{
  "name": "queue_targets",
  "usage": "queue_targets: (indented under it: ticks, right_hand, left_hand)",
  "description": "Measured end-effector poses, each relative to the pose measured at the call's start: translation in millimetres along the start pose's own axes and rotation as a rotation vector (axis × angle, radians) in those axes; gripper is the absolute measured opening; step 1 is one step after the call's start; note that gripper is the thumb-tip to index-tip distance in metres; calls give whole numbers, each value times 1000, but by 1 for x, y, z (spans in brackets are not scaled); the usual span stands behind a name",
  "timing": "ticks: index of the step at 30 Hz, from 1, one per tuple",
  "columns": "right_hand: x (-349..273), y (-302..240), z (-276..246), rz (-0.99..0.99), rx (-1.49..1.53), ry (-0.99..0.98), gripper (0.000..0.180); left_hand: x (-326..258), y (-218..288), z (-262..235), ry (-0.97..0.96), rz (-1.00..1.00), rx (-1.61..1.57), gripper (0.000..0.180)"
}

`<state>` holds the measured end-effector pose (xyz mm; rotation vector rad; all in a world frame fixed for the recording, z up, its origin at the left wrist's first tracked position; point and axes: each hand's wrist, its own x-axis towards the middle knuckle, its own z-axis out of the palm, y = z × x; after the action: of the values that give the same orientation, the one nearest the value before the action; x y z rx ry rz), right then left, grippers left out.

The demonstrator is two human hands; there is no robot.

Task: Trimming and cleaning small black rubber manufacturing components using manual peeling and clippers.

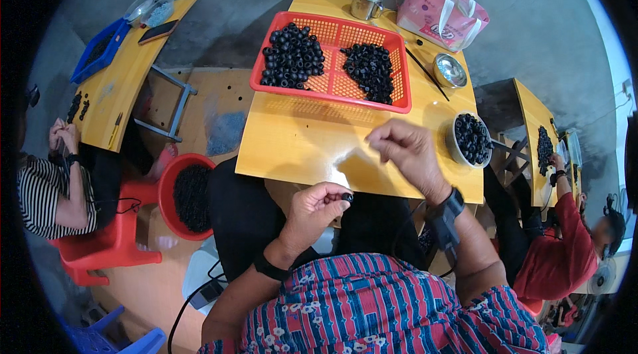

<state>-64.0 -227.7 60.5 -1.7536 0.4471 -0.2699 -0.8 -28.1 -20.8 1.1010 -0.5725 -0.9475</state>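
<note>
Near my lap, just off the table's front edge, my left hand (315, 212) pinches a small black ring-like part (347, 198) between thumb and fingertips. My right hand (405, 155) hangs over the front of the yellow table (286, 148), its fingers drawn together. Whatever those fingers hold, if anything, is too small to make out. Beyond both hands stands a red plastic basket (325, 95) holding two heaps of black parts: a left heap (292, 55) and a right heap (372, 72). To the right of my right hand is a bowl (456, 149) full of similar black pieces.
A metal bowl (450, 70), a thin dark rod (425, 74), a lidded metal cup (367, 2) and a pink bag (442, 12) occupy the table's back right. On the floor at left sits a red tub (167, 211) of black parts. Co-workers sit at tables on both sides.
</note>
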Motion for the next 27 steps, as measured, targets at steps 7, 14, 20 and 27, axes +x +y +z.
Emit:
queue_targets:
  ticks: [7,14,20,27]
  right_hand:
    - [89,-9,-47,-287,-635,135,15]
    - [156,9,-39,-415,-1063,-156,32]
    - [189,29,-24,-498,-1271,-214,45]
    - [193,31,-29,-412,-1302,-365,46]
  left_hand:
    - [2,12,3,-32,-43,79,19]
    - [-1,12,3,-61,-86,26,21]
    - [0,15,2,-94,-107,87,23]
    - [1,13,1,-99,-93,92,21]
